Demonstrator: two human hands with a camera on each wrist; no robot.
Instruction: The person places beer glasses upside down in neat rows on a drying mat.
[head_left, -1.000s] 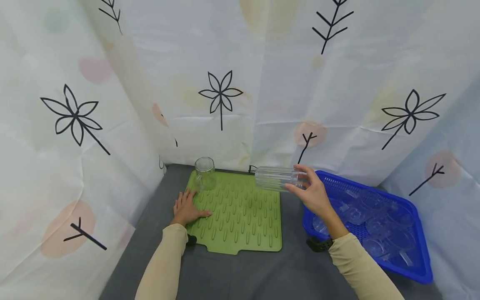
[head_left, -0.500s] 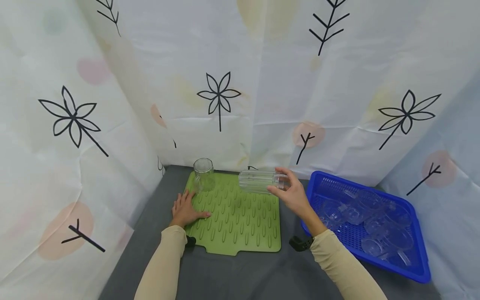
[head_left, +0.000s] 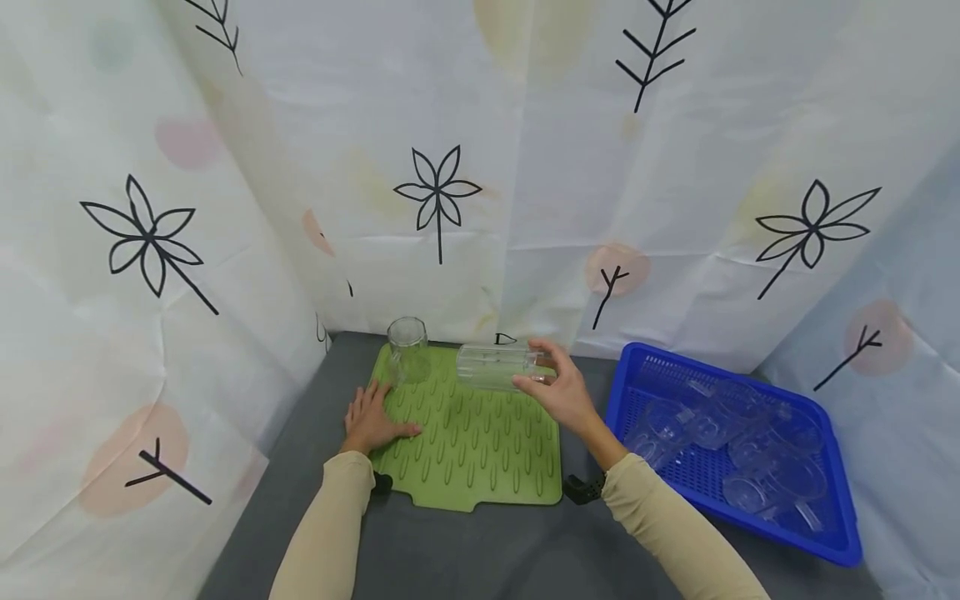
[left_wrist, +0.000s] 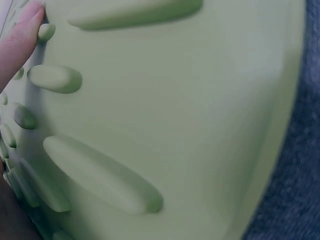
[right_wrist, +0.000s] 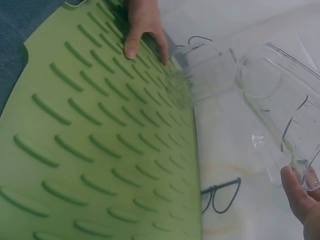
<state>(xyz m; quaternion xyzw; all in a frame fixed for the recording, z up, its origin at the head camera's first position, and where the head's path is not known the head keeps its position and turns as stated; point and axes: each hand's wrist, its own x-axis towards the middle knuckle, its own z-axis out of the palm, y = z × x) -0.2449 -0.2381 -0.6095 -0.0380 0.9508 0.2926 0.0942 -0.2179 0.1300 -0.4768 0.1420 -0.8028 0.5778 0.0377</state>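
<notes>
My right hand (head_left: 558, 392) grips a clear mug (head_left: 491, 367) near one end, thumb below and fingers above. It lies on its side in the air over the back of the green ridged mat (head_left: 480, 467). In the right wrist view, the held mug (right_wrist: 265, 85) shows its round end and a handle on its side. A second clear mug (head_left: 407, 343) stands on the mat's back left corner. My left hand (head_left: 372, 423) rests spread along the mat's left edge, just in front of that mug. The left wrist view shows mostly mat (left_wrist: 175, 110).
A blue plastic basket (head_left: 849, 500) stands right of the mat with several clear mugs (head_left: 780, 467) inside. The dark grey table (head_left: 450, 554) runs under everything. A patterned white curtain (head_left: 555, 167) hangs close behind the mat and at both sides.
My right hand has carried the mug leftward, from beside the basket to over the back of the mat. The left hand and the standing mug have stayed put.
</notes>
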